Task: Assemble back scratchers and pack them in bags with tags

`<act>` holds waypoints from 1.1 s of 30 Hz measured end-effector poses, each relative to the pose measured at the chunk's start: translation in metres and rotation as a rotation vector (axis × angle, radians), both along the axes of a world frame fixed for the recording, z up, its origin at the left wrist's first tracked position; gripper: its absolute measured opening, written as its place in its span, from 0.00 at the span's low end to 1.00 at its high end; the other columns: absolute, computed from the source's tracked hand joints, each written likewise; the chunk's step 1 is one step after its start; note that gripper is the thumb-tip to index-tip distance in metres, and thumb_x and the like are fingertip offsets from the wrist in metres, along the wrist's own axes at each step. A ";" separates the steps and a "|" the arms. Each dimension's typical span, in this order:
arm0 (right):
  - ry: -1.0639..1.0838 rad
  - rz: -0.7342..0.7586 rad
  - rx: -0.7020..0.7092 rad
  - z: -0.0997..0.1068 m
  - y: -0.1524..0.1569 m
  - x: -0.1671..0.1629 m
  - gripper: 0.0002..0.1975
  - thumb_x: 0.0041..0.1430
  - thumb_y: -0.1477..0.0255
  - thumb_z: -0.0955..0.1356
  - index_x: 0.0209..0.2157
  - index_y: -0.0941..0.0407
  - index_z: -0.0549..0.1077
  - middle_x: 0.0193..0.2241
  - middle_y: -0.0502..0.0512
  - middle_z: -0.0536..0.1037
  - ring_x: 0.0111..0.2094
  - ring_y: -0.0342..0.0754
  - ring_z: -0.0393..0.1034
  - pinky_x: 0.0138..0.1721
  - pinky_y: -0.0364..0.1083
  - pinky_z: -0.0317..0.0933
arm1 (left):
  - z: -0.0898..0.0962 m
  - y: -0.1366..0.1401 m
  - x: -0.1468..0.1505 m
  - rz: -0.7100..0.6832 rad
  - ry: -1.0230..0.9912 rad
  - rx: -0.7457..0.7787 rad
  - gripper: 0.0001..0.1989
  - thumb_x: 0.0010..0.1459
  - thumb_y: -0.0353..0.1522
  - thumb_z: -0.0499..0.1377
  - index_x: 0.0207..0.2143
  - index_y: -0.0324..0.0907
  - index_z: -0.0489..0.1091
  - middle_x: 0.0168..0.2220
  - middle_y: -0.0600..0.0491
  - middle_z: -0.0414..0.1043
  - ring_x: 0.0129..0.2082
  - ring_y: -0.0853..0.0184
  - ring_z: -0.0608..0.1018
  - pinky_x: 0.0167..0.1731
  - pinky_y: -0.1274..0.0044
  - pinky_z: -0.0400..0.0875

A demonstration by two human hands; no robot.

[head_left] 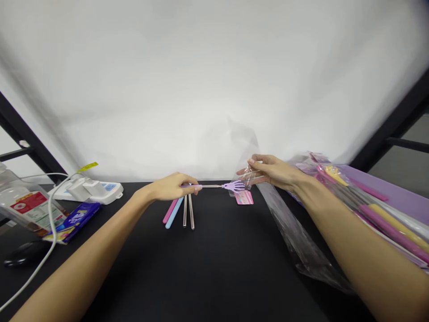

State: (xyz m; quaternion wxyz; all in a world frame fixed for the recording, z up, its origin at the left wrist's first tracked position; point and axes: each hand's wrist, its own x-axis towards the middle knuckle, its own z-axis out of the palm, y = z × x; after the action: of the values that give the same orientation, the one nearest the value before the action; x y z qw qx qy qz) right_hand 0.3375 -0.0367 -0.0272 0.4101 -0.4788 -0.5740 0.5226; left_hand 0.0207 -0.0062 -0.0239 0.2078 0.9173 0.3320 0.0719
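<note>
A purple back scratcher (233, 186) with a hand-shaped head and a thin metal shaft points to the right. My left hand (174, 186) is closed on its purple handle. My right hand (273, 171) pinches the crumpled top of a clear plastic bag (295, 237), whose long body trails toward the near right of the table. The scratcher's head reaches close to the bag's top; I cannot tell if it is inside. Just below the head is a pink card (244, 197). Under my left hand lie a pink rod (170, 211), a light blue rod (174, 213) and metal rods (191, 212).
At right, a lilac box (395, 190) stands behind several bagged pink and yellow back scratchers (389, 219). On the left are a white power strip (103, 192), a cable (51, 214), a blue packet (78, 219), a plastic jar (30, 201) and a black mouse (25, 254). A white wall rises behind the black table (208, 268).
</note>
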 end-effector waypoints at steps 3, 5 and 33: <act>0.019 -0.005 0.010 -0.001 0.001 0.001 0.11 0.62 0.63 0.68 0.33 0.55 0.66 0.41 0.63 0.81 0.41 0.56 0.79 0.44 0.57 0.74 | 0.000 0.000 0.000 -0.006 0.007 0.010 0.25 0.64 0.49 0.47 0.32 0.40 0.73 0.29 0.54 0.70 0.26 0.70 0.67 0.28 0.77 0.58; 0.043 -0.026 0.020 -0.002 0.002 0.002 0.10 0.63 0.63 0.68 0.34 0.55 0.66 0.40 0.62 0.81 0.41 0.56 0.78 0.42 0.57 0.74 | 0.000 0.000 -0.001 -0.011 0.015 0.003 0.24 0.64 0.49 0.47 0.32 0.40 0.73 0.28 0.54 0.70 0.26 0.70 0.67 0.28 0.77 0.58; 0.170 -0.080 0.080 -0.006 0.004 -0.007 0.16 0.49 0.66 0.77 0.39 0.55 0.76 0.32 0.54 0.82 0.34 0.51 0.79 0.41 0.52 0.75 | -0.009 -0.007 0.012 0.051 -0.212 -0.190 0.18 0.65 0.49 0.47 0.38 0.44 0.61 0.21 0.60 0.57 0.20 0.73 0.62 0.23 0.79 0.58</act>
State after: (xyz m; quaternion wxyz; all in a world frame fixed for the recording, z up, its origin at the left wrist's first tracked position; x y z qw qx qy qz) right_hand 0.3306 -0.0325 -0.0328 0.4967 -0.4386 -0.5379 0.5211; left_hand 0.0323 -0.0129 -0.0324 0.3257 0.8720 0.3367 0.1421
